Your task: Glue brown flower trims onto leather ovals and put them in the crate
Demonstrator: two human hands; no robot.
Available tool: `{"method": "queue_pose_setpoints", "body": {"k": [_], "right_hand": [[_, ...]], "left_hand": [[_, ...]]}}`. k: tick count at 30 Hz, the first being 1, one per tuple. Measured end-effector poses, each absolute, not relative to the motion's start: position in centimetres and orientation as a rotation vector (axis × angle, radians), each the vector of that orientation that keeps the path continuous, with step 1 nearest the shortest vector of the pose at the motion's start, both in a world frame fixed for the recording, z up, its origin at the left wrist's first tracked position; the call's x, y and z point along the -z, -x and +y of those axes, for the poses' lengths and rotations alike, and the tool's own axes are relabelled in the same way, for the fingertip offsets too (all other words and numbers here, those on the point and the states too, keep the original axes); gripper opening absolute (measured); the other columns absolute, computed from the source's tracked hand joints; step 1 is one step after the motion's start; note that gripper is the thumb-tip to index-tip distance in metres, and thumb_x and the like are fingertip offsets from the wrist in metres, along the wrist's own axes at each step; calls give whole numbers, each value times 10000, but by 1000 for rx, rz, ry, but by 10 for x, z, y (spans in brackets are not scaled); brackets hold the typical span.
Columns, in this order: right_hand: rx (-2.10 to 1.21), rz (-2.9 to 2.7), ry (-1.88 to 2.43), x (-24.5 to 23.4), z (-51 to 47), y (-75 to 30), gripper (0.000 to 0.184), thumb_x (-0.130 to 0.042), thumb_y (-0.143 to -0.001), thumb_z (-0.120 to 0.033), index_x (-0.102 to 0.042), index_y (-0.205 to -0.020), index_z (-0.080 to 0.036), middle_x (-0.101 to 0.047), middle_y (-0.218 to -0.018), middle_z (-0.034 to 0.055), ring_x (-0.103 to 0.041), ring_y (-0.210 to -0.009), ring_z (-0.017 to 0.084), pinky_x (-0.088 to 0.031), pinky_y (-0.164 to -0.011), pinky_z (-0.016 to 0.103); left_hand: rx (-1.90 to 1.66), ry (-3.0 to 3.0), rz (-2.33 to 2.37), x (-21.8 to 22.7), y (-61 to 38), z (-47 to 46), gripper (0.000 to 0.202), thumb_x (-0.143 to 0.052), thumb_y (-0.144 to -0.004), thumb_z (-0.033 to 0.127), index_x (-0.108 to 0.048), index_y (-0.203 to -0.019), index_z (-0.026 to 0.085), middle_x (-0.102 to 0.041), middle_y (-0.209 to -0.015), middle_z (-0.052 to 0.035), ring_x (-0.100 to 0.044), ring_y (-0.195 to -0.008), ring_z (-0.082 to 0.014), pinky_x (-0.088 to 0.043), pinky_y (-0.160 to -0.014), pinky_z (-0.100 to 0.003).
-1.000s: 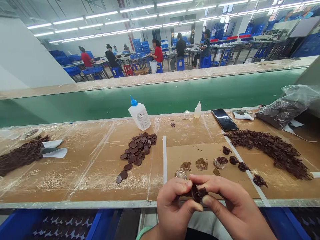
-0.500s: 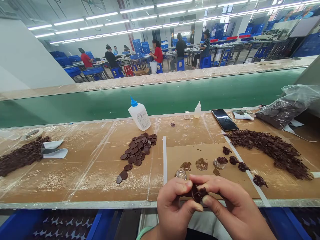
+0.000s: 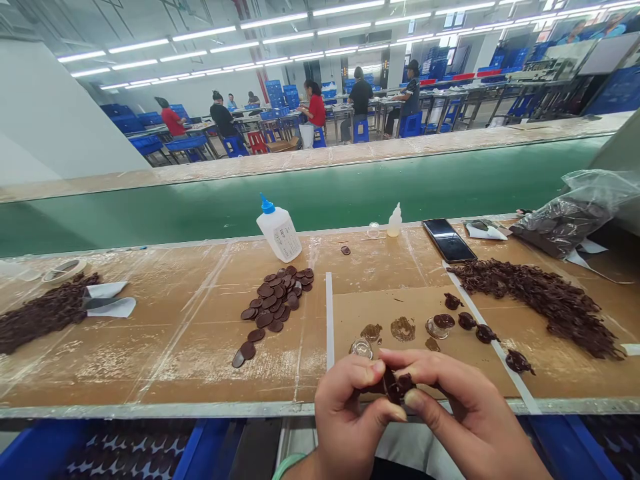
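Observation:
At the table's front edge, my left hand (image 3: 347, 413) pinches a dark brown oval disc (image 3: 389, 384) on edge. Against its right side, my right hand (image 3: 457, 410) grips a small curled dark brown piece (image 3: 404, 384) between thumb and fingers. Fingers cover much of both parts. Just beyond my left hand is a clear round dish (image 3: 361, 348). A second clear dish (image 3: 440, 331) with dark brown stuff on it lies farther right, beside several small curled brown pieces (image 3: 485, 333). To the left is a heap of brown discs (image 3: 277, 297).
A white bottle with a blue tip (image 3: 280, 233), a small dropper bottle (image 3: 395, 221) and a phone (image 3: 449, 240) line the table's back. Piles of brown strips lie right (image 3: 545, 303) and left (image 3: 45, 310). Blue trays (image 3: 203, 447) sit below the edge; co-workers sit far off.

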State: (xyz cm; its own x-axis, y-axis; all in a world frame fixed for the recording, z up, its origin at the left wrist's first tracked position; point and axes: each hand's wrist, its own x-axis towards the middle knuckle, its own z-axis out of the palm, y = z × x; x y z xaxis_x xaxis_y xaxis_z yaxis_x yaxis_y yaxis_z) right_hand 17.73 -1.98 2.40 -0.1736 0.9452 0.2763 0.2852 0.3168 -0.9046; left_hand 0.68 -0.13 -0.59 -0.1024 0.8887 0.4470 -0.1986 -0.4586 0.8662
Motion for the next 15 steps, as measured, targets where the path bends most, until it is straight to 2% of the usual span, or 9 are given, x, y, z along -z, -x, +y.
{"method": "queue_pose_setpoints", "body": {"k": [4, 8, 11, 15], "right_hand": [[-1061, -1525, 1205, -26, -16, -177, 145, -658, -951, -401, -726, -948, -273, -772, -1248, 72, -733, -1135, 263, -605, -963, 380], [-1254, -1387, 1231, -29, -10, -177, 245, -658, -937, -489, -735, -939, -256, -738, -1308, 104, -698, -1182, 288, -573, -998, 433], [-1315, -1350, 1237, -32, -6, -177, 279, -664, -925, -514, -713, -923, -240, -722, -1327, 123, -684, -1187, 290, -548, -1017, 446], [-1339, -1315, 1213, -34, -4, -176, 281, -680, -910, -515, -683, -891, -234, -729, -1306, 128, -684, -1161, 275, -537, -1018, 439]], "left_hand": [[-1591, -1234, 787, 0, -9, 1, 272, -944, -690, 367, -822, -912, 267, -757, -783, -12, -708, -686, -131, -599, -650, -178], [-1505, -1108, 744, -4, -10, 3, 302, -937, -705, 342, -837, -984, 283, -808, -866, -38, -772, -757, -167, -626, -678, -176], [-1431, -1049, 738, -7, -9, 5, 320, -935, -712, 311, -834, -1015, 283, -827, -918, -53, -793, -813, -190, -634, -720, -180], [-1396, -1026, 741, -10, -8, 5, 320, -934, -717, 297, -833, -1020, 284, -830, -924, -51, -794, -824, -174, -623, -736, -152]]}}
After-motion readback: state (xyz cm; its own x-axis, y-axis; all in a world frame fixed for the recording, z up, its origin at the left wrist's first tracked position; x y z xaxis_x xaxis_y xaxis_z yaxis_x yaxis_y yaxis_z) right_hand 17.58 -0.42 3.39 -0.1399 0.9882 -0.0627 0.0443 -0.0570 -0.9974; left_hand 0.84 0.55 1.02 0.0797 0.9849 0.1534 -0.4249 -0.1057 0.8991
